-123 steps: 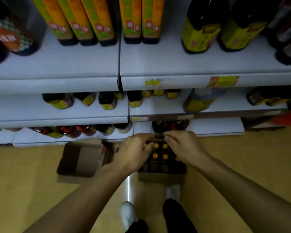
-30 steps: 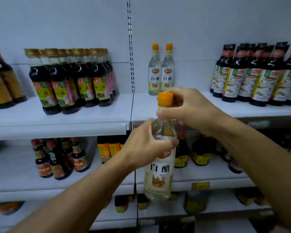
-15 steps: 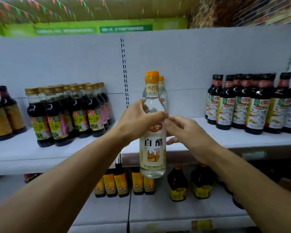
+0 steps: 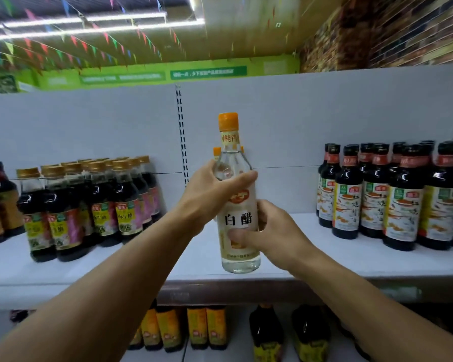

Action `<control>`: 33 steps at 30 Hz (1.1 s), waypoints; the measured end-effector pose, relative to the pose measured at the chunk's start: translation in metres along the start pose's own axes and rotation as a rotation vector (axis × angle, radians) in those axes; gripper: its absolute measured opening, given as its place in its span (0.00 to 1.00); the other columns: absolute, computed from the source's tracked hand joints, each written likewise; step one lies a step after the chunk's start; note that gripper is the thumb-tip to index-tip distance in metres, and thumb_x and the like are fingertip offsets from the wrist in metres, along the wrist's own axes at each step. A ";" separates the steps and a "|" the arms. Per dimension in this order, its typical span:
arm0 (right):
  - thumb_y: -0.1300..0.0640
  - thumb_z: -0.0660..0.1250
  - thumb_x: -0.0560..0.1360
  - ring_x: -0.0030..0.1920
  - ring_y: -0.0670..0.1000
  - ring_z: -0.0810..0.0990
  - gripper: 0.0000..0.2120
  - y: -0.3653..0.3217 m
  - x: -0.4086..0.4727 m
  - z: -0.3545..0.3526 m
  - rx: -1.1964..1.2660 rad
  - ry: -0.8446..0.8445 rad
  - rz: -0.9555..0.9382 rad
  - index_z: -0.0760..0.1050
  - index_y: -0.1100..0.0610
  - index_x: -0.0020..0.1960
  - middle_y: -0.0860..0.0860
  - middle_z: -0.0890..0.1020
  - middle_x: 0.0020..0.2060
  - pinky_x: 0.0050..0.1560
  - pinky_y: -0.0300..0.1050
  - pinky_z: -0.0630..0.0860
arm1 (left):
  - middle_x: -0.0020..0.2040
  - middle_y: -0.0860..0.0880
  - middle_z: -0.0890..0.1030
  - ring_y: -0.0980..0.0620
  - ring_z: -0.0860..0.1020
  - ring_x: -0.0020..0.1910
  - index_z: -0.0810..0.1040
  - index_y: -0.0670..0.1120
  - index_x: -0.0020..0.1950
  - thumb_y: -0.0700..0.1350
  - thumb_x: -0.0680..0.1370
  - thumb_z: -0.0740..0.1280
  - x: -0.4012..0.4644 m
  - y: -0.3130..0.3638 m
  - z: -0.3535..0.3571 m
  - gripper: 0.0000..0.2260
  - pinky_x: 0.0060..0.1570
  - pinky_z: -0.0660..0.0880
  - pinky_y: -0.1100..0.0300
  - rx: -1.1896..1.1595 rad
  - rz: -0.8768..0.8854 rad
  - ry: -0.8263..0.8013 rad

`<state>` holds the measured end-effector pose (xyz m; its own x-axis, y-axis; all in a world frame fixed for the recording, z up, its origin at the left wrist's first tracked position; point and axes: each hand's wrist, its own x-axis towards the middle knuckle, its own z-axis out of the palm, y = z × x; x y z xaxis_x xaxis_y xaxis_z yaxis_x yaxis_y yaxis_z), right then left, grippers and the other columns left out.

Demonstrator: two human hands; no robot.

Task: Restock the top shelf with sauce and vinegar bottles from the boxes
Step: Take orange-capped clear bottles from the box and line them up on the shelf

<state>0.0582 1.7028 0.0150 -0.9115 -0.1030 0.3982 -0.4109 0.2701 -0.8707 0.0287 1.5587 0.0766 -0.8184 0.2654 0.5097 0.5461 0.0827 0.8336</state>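
Bottle: clear vinegar bottle, frame centre, upright, over top shelf front edge.
Hands: left hand wraps its shoulder; right hand grips label.
Risk: base clips shelf lip, or it knocks the 2 vinegar bottles behind.

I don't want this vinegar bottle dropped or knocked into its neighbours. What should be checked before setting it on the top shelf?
1. Left hand grips the vinegar bottle at its shoulder: ok.
2. Right hand holds the label area: ok.
3. Bottle upright, orange cap on: ok.
4. Bare top shelf beneath it: ok.
5. Clear of the dark sauce bottles on the right: ok.
6. Gap to the two vinegar bottles behind: cannot tell.
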 end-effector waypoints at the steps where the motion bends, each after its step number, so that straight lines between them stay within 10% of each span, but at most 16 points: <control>1: 0.57 0.77 0.69 0.47 0.41 0.84 0.17 0.002 0.003 -0.004 -0.001 0.000 -0.001 0.75 0.48 0.55 0.43 0.85 0.47 0.49 0.40 0.80 | 0.48 0.45 0.85 0.48 0.85 0.46 0.76 0.47 0.56 0.48 0.72 0.75 0.002 -0.002 0.004 0.16 0.47 0.82 0.53 -0.042 -0.007 0.002; 15: 0.58 0.77 0.68 0.52 0.47 0.83 0.22 0.070 0.086 -0.040 -0.066 0.125 0.126 0.73 0.50 0.58 0.47 0.84 0.51 0.56 0.49 0.80 | 0.53 0.61 0.82 0.67 0.80 0.51 0.75 0.55 0.63 0.45 0.80 0.66 0.036 -0.104 0.031 0.12 0.43 0.75 0.75 0.040 -0.174 -0.201; 22: 0.60 0.75 0.71 0.49 0.43 0.82 0.15 0.104 0.138 -0.053 -0.073 0.212 0.170 0.73 0.47 0.52 0.44 0.83 0.49 0.45 0.38 0.77 | 0.74 0.52 0.68 0.52 0.70 0.70 0.57 0.55 0.78 0.52 0.80 0.64 0.051 -0.144 0.019 0.29 0.67 0.69 0.54 0.290 -0.324 -0.304; 33: 0.58 0.76 0.71 0.53 0.49 0.83 0.17 0.154 0.205 -0.068 -0.127 0.258 0.296 0.74 0.49 0.55 0.46 0.84 0.51 0.59 0.54 0.78 | 0.73 0.51 0.70 0.54 0.72 0.67 0.54 0.54 0.79 0.51 0.80 0.65 0.073 -0.170 0.008 0.31 0.64 0.70 0.60 0.330 -0.368 -0.335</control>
<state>-0.1910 1.7884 -0.0175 -0.9491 0.2356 0.2092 -0.1115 0.3701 -0.9223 -0.1223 1.5717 -0.0299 -0.8926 0.4468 0.0603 0.3081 0.5069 0.8050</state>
